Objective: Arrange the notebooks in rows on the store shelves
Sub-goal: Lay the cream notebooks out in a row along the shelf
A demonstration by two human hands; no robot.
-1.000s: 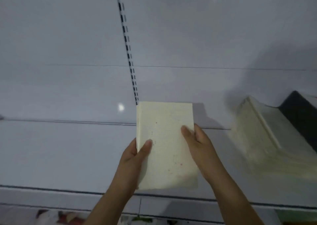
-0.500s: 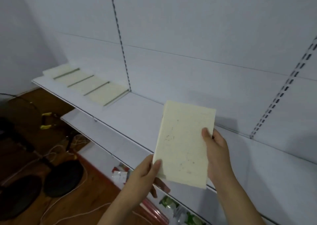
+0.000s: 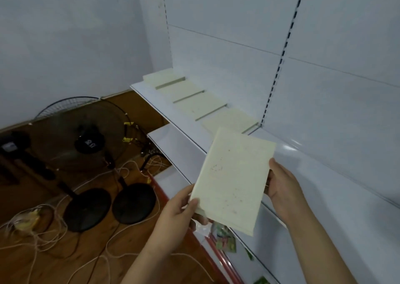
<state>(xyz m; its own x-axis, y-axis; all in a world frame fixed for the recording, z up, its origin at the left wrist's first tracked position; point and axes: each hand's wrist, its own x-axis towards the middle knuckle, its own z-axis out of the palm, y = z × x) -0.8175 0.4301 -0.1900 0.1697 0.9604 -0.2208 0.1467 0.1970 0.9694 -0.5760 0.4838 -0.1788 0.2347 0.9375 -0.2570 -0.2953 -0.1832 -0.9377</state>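
The white shelf (image 3: 324,175) occupies the right half of the view, its front edge running from 11 o'clock down to 5 o'clock, with a slotted upright (image 3: 279,67) rising against the back panel toward 1 o'clock. On the wooden floor (image 3: 97,251) at 9 o'clock stands a black pedestal fan (image 3: 80,132); two round black bases sit below it among loose white cords (image 3: 43,225). Four cream notebooks (image 3: 200,105) lie flat on the shelf in a row from 11 o'clock toward centre, each overlapping or just beside the next. A fifth cream notebook (image 3: 234,179), cover facing the camera and marked with small specks, is held in the air above the shelf's front edge, just short of the nearest notebook in the row. Its long axis runs from 6 o'clock to 12 o'clock, tilted slightly clockwise, top edge pointing toward the row. The left hand (image 3: 179,210) pinches the lower left corner, thumb on the cover and fingers underneath. The right hand (image 3: 281,188) grips the right edge at mid-height, thumb at the edge and fingers behind the notebook.
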